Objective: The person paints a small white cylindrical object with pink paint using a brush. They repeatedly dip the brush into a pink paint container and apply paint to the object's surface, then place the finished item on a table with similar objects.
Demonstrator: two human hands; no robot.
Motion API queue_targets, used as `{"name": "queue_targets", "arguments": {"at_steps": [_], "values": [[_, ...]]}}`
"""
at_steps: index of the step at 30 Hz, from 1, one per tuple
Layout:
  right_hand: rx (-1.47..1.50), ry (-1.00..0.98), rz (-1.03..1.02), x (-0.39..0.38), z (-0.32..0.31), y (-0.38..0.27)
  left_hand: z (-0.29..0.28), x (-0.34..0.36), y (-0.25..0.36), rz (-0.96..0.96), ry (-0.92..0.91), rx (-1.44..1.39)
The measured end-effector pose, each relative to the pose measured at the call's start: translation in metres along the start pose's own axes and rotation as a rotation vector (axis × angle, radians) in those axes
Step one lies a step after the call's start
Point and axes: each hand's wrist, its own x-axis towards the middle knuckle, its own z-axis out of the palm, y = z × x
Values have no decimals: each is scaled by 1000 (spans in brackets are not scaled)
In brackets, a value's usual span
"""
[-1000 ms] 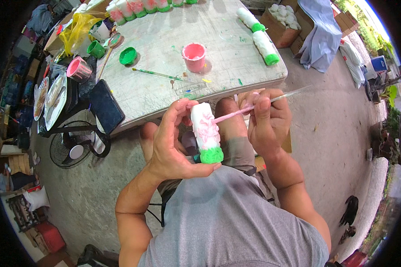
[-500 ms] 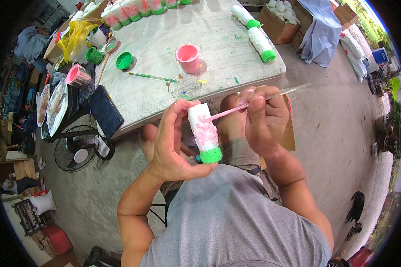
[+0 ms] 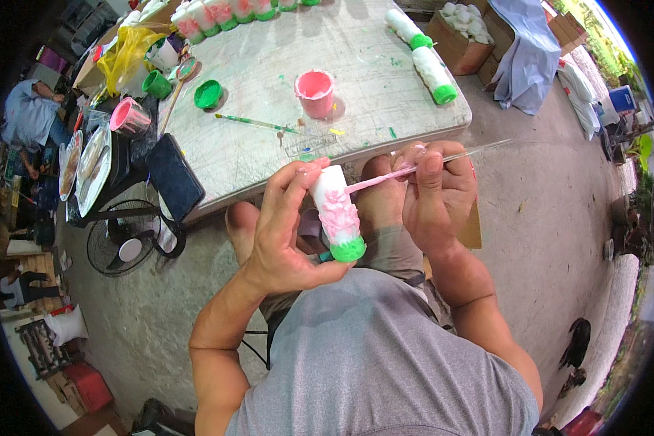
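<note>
The left hand [image 3: 283,232] grips a white carved cylinder [image 3: 337,213] with a green base; the right hand [image 3: 432,192] pinches a brush [image 3: 385,176] against its upper side. The flowers look mostly pink already, the top part white. On the far table [image 3: 370,109] stands a pink paint cup [image 3: 315,92]; finished-looking pieces [image 3: 421,54] lie far right.

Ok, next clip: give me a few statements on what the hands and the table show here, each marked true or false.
1. The left hand holds a white cylindrical candle with pink relief flowers and a green base. True.
2. The right hand holds a pair of scissors. False: it holds a thin pink-tipped paintbrush against the candle.
3. A pink plastic cup stands on the grey paint-flecked table. True.
4. The dark tablet lies in the person's lap. False: it rests at the table's edge.
</note>
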Motion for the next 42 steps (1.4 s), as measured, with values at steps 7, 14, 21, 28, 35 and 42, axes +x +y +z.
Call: {"name": "queue_targets", "arguments": {"at_steps": [7,14,21,28,35,42], "values": [[27,-32,-28,-4,3,2,5,0,-2,-9,42,-126],[66,-46,11,-9,-9,2,5,-2,-9,-20,71,-200],[-29,-84,30,-16,-9,-1,3,2,-4,-33,13,-213],[-62,-125,-12,-15,-8,-3,0,4,-6,-35,-2,-230],[102,59,-108,-1,-19,5,-1,5,-12,-9,29,-230],[-41,-109,-131,11,-26,-8,-8,2,-22,161,13,33]]}}
